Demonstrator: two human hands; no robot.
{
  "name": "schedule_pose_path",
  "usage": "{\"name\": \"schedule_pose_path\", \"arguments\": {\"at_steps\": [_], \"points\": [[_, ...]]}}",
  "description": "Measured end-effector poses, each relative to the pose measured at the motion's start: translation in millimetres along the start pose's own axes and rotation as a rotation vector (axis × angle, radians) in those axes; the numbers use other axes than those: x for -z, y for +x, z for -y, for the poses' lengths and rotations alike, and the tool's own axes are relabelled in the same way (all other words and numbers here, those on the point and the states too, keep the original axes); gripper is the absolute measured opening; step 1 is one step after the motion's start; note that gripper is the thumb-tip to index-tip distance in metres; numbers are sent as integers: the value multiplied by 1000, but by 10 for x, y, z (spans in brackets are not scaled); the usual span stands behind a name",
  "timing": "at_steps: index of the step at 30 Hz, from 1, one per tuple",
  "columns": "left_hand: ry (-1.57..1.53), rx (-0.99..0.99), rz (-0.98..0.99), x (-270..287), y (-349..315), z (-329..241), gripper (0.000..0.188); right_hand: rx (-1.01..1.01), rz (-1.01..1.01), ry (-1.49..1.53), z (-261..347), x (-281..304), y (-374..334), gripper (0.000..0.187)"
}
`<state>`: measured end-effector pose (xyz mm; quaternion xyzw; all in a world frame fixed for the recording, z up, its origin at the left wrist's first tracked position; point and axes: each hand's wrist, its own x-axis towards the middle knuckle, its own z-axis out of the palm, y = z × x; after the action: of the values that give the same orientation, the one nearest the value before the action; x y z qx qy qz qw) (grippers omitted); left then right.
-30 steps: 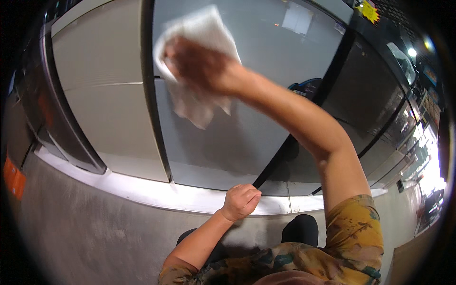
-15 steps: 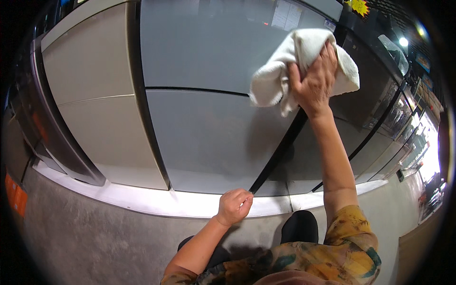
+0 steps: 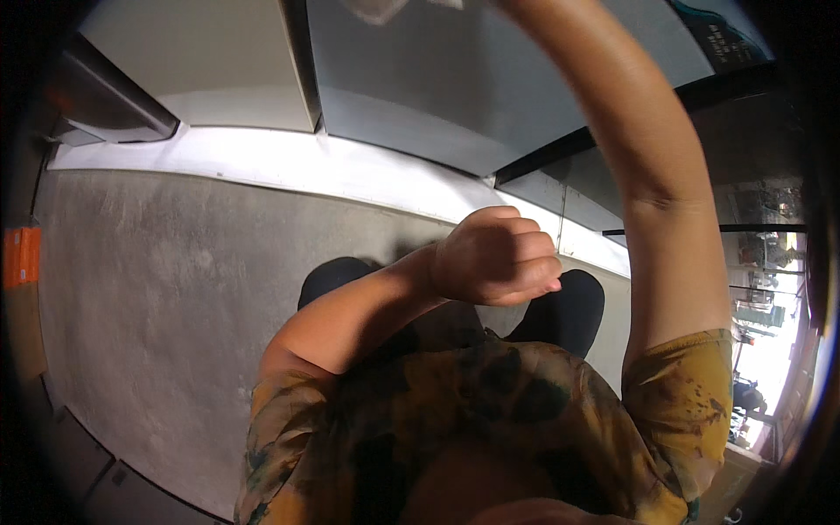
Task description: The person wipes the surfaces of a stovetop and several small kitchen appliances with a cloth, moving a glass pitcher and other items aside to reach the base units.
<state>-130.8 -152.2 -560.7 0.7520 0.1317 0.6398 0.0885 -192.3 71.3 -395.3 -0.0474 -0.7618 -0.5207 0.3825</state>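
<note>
My left hand is closed in a fist in front of my body, back of the hand up, with nothing seen in it. My right forearm reaches up past the top edge, so the hand itself is out of sight. A scrap of the white cloth shows at that edge, against the grey refrigerator door. What grips the cloth is hidden from this view.
Beige refrigerator doors stand left of the grey one, with dark glossy ones at the right. All rest along a white plinth. An orange box sits at the far left on the grey concrete floor.
The view has tipped down toward the floor and my body. My right hand has left the picture at the top, and only a bit of cloth still shows. My left fist appears nearer my chest.
</note>
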Motion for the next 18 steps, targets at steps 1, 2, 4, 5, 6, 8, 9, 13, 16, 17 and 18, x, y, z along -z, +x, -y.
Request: {"name": "schedule_pose_path", "arguments": {"at_steps": [1, 2, 4, 5, 6, 8, 9, 13, 16, 17, 18], "points": [[7, -27, -52, -60, -8, -28, 15, -69, 123, 247, 264, -46, -293, 43], [123, -33, -88, 25, -58, 9, 15, -137, 155, 559, 737, -250, -419, 41], [31, -9, 146, 113, 4, -68, 15, -257, 405, 1018, 1143, -225, -983, 37], [19, -25, 153, 106, 22, -69, 15, -261, 589, 1058, 1303, -125, -1149, 39], [11, -40, 163, 92, 25, -71, 15, -264, 769, 1098, 1488, 26, -1285, 42], [31, -39, 32, 13, 5, -91, 15, -259, 845, 901, 2001, 137, -1673, 43], [10, -23, 19, 1, -10, -85, 16, -357, 998, 1017, 2044, 261, -1753, 42], [-12, 32, 152, 76, 19, -62, 20, -593, 1196, 1262, 1872, 774, -2606, 36], [22, 35, 135, 30, 13, 2, 21, -273, 949, 1070, 1130, 1178, -2558, 30], [-1, 27, 106, -17, 21, 4, 20, -206, 867, 921, 826, 1270, -2451, 31], [-12, 22, 85, -48, 8, 9, 20, -139, 772, 780, 537, 1326, -2288, 32]]}}
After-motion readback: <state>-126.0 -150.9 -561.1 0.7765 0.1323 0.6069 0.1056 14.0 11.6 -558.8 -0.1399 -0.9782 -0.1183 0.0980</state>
